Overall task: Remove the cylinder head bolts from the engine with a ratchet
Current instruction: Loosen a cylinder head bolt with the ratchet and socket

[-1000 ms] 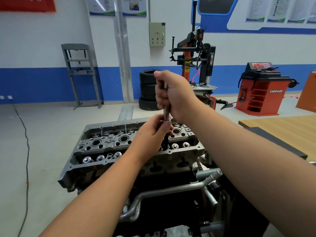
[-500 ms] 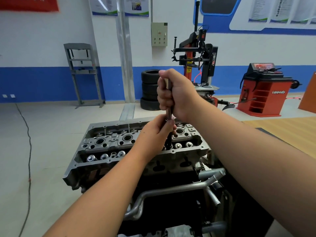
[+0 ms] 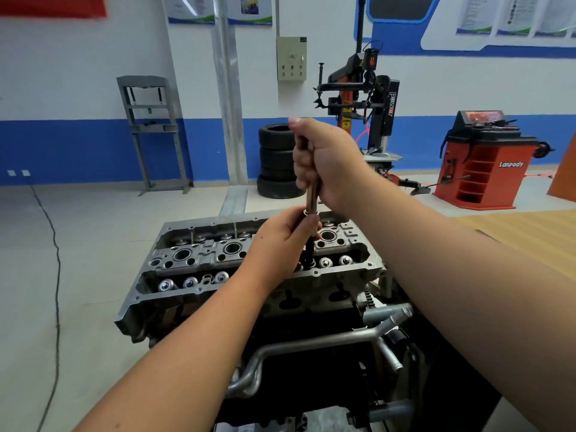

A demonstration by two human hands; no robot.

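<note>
The grey cylinder head (image 3: 193,294) sits on top of the engine in front of me, its valve springs and plug wells exposed. A long chrome ratchet extension (image 3: 311,194) stands upright over the right half of the head, its dark lower end (image 3: 309,254) down among the valve springs. My right hand (image 3: 330,163) grips the top of the tool in a fist. My left hand (image 3: 283,241) is curled round the shaft lower down, just above the head. The bolt under the socket is hidden.
Metal coolant pipes (image 3: 311,344) run across the engine's near side. A wooden table (image 3: 523,232) lies to the right. Behind stand stacked tyres (image 3: 277,160), a tyre changer (image 3: 367,104), a red wheel balancer (image 3: 483,163) and a grey press frame (image 3: 152,132). A cable (image 3: 56,275) trails on the floor.
Both hands keep their hold on the upright tool. The right fist has shifted slightly on the handle and more chrome shaft shows between the hands. The camera has drifted a little.
</note>
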